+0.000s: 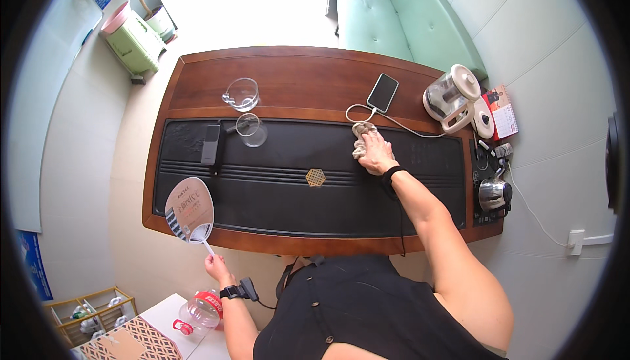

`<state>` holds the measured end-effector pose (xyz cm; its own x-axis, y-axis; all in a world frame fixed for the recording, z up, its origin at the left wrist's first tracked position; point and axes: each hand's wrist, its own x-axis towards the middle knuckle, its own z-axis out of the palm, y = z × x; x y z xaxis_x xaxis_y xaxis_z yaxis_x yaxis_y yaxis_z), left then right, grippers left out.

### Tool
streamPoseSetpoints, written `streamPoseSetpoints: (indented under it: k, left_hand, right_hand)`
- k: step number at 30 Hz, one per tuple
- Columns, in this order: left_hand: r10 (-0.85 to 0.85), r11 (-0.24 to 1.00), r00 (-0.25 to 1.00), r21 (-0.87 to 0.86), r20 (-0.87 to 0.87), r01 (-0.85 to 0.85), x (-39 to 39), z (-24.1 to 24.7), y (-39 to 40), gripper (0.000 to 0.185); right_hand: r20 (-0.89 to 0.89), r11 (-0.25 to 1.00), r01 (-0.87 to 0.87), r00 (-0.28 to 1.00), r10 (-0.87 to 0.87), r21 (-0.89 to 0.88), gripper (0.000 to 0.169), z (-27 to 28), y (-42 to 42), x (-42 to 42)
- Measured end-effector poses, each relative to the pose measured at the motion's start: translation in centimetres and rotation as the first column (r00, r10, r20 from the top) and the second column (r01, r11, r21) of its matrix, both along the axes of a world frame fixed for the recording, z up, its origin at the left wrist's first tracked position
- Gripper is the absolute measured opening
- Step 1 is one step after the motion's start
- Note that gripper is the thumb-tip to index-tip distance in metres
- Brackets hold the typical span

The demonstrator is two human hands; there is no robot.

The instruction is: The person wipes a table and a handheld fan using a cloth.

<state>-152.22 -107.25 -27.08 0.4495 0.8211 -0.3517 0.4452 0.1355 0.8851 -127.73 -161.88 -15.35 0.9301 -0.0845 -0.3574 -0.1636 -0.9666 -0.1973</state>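
My right hand (376,153) presses a crumpled beige cloth (361,138) onto the black tea tray (290,212) set in the wooden table. Just beyond the cloth, a white cable (355,106) runs to a phone (383,93) with a dark screen. My left hand (220,267) grips the white handle of a round hand fan (191,210), which bears printing and overlaps the table's near left corner. On the tray's left part are a clear glass cup (251,131) and a grey power bank-like device (210,144). A glass pitcher (243,95) stands behind them on the wood.
An electric glass kettle (450,96), a calendar (503,116) and a steel kettle (492,195) stand at the table's right end. Left of me, a large plastic bottle (202,309) lies on a white surface. A green sofa (374,15) is beyond the table.
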Motion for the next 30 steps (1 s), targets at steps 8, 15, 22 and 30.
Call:
streamPoseSetpoints:
  k: [8,15,22,30]
  left_hand:
    - [0.037,0.994,0.999,-0.105,0.015,-0.035,1.2,0.8,-1.6,0.013]
    - [0.007,0.994,1.000,-0.113,-0.013,-0.009,-0.1,0.8,-1.2,0.017]
    - [-0.014,0.995,0.997,-0.103,-0.080,0.006,-1.0,1.9,-1.1,0.020]
    - [-0.063,0.988,0.996,-0.144,-0.062,0.053,-1.4,2.0,0.0,0.023]
  right_hand:
    - [0.069,0.978,-0.209,0.976,0.209,-0.002,0.073,-1.4,6.5,2.7]
    - [0.167,0.933,-0.357,0.924,0.345,0.049,0.071,-1.2,13.1,5.3]
    - [0.248,0.891,-0.447,0.874,0.418,0.073,0.067,-1.4,18.6,7.4]
    - [0.296,0.899,-0.436,0.856,0.424,-0.027,0.079,-3.4,19.7,4.8]
